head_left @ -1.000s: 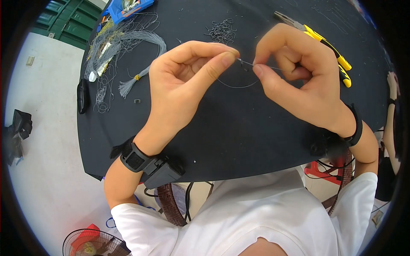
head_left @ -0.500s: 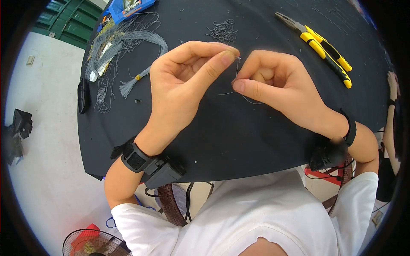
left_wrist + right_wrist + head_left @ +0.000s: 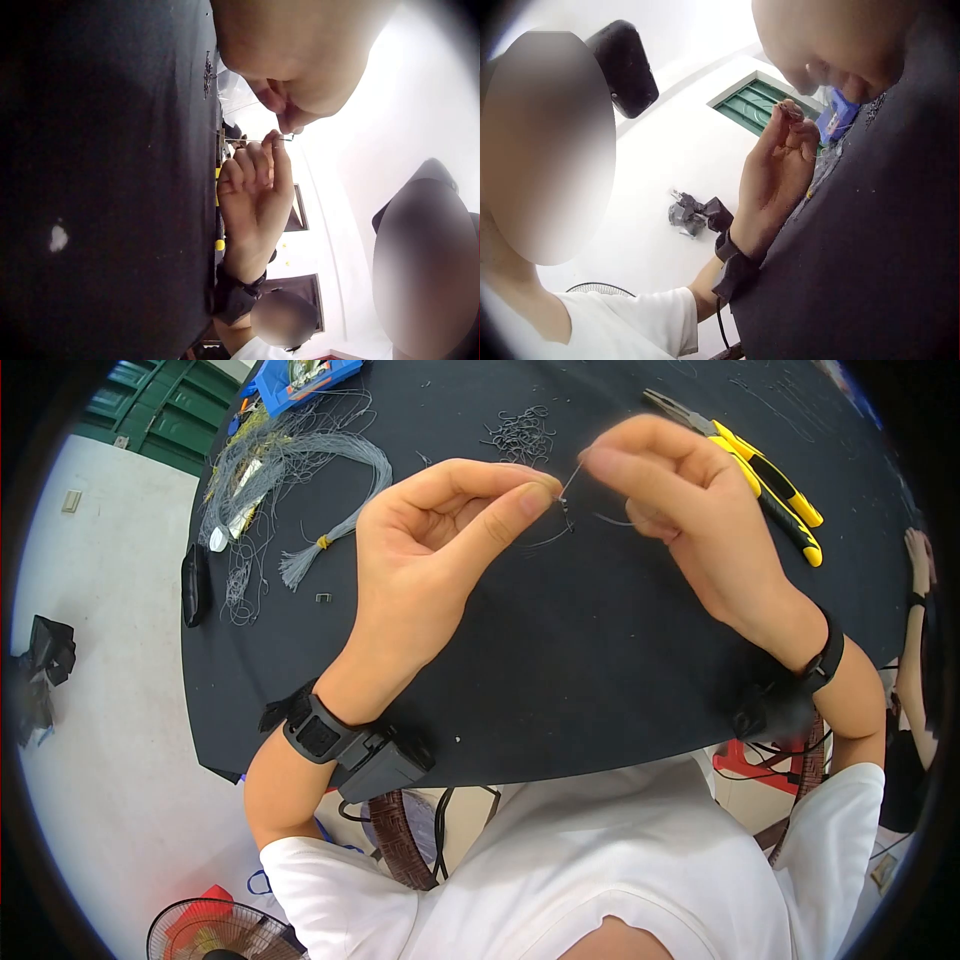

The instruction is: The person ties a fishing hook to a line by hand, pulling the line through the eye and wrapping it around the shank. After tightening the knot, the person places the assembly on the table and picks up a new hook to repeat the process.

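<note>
My left hand [image 3: 425, 560] pinches a small dark hook [image 3: 568, 518] with thin line at its eye, between thumb and forefinger. The right hand [image 3: 700, 520] is up and to the right of it, thumb and forefinger gripping the thin line [image 3: 573, 478], which runs taut between the two hands. A loose curve of line hangs below the left fingertips. In the left wrist view the right hand [image 3: 259, 195] faces the left hand [image 3: 307, 67]; in the right wrist view the left hand [image 3: 776, 176] is seen past the right hand [image 3: 836, 45].
Behind the hands lies a pile of dark hooks [image 3: 522, 435]. Pliers [image 3: 750, 468] with yellow and black handles lie at the right. At the left are a bundle of grey line [image 3: 360, 455], a blue box [image 3: 300, 385] and a black pouch [image 3: 195, 585] on the black table [image 3: 480, 700].
The right hand dipped down close to the left fingertips, then rose and moved right, drawing line upward. My left hand has stayed almost still, keeping its pinch.
</note>
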Demonstrator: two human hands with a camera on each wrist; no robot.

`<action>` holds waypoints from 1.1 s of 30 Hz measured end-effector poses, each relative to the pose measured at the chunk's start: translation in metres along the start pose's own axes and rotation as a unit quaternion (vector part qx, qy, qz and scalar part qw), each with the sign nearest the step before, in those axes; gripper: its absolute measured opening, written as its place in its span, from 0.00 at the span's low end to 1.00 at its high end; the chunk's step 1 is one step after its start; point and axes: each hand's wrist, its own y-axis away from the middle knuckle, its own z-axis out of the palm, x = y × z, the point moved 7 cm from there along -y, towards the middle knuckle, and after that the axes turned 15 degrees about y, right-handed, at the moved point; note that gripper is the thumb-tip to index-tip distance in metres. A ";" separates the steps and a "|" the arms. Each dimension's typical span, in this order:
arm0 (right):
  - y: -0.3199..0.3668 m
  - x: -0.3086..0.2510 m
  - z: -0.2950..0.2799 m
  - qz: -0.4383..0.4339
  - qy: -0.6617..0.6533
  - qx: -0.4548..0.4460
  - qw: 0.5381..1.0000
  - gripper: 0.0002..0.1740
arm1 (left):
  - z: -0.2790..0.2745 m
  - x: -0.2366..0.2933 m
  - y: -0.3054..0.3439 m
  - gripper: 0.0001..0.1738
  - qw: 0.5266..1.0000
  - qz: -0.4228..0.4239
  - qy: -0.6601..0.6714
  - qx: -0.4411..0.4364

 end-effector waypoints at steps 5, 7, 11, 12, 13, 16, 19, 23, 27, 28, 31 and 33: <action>0.003 -0.015 -0.006 -0.063 0.043 0.013 0.997 0.07 | 0.000 0.002 0.000 0.07 1.000 0.013 -0.017 0.005; 0.006 -0.019 -0.003 -0.072 0.052 0.001 0.996 0.06 | -0.001 0.002 -0.001 0.08 0.999 0.037 -0.015 0.012; 0.011 -0.019 0.008 -0.045 0.045 -0.052 0.997 0.05 | -0.001 0.004 -0.001 0.08 0.998 0.044 -0.020 0.029; 0.012 -0.017 0.011 -0.035 0.043 -0.070 0.996 0.05 | -0.001 0.004 -0.001 0.08 0.998 0.046 -0.020 0.027; 0.012 -0.015 0.012 -0.037 0.047 -0.070 0.996 0.05 | -0.001 0.004 -0.001 0.08 0.998 0.049 -0.019 0.025; 0.017 -0.010 0.021 0.016 0.037 -0.131 0.991 0.05 | -0.002 0.004 -0.002 0.08 0.998 0.055 -0.015 0.027; 0.018 0.002 0.032 0.044 -0.016 -0.136 0.990 0.06 | -0.002 0.004 -0.002 0.08 0.998 0.050 -0.023 0.028; 0.016 0.008 0.035 0.092 -0.067 -0.167 0.979 0.06 | -0.001 0.003 0.000 0.06 0.999 0.020 -0.024 0.009; 0.014 0.016 0.033 0.125 -0.096 -0.157 0.975 0.07 | -0.001 0.001 0.000 0.06 1.000 0.005 -0.005 0.003; 0.013 0.019 0.031 0.130 -0.103 -0.147 0.975 0.07 | -0.001 0.000 0.001 0.06 1.000 0.002 -0.001 0.002; 0.007 0.022 0.022 0.124 -0.106 -0.108 0.981 0.08 | 0.001 0.001 0.001 0.06 1.000 0.002 0.003 0.002; 0.004 0.020 0.016 0.106 -0.095 -0.082 0.986 0.09 | 0.002 0.000 0.001 0.06 1.000 -0.006 0.006 0.004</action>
